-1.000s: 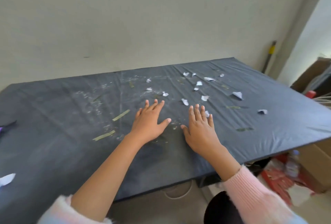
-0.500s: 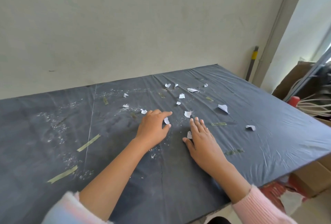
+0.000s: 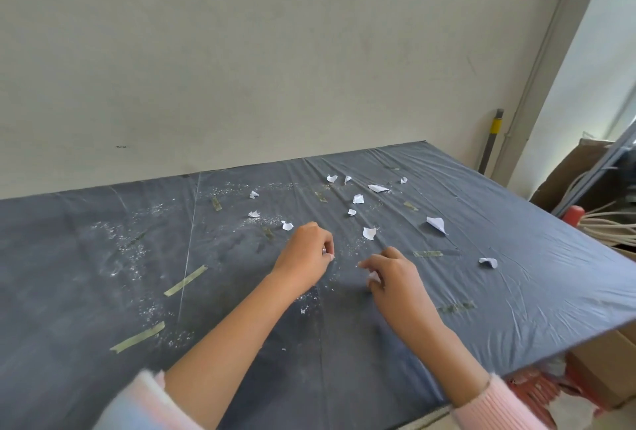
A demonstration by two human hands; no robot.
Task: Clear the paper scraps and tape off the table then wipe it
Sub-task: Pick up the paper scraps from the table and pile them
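Table [image 3: 550,292], dark wrinkled cover: white paper scraps [image 3: 369,233] scattered far-centre; tape strips [image 3: 186,280] stuck flat; crumbs [image 3: 132,252] left.

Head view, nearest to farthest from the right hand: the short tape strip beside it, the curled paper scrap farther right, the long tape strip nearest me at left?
1. Short tape strip, just right of the right hand.
2. Curled paper scrap, farther right.
3. Long tape strip, near left, past the left forearm.

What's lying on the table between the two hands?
Head view: only dark table cover with fine white crumbs between left hand and right hand.
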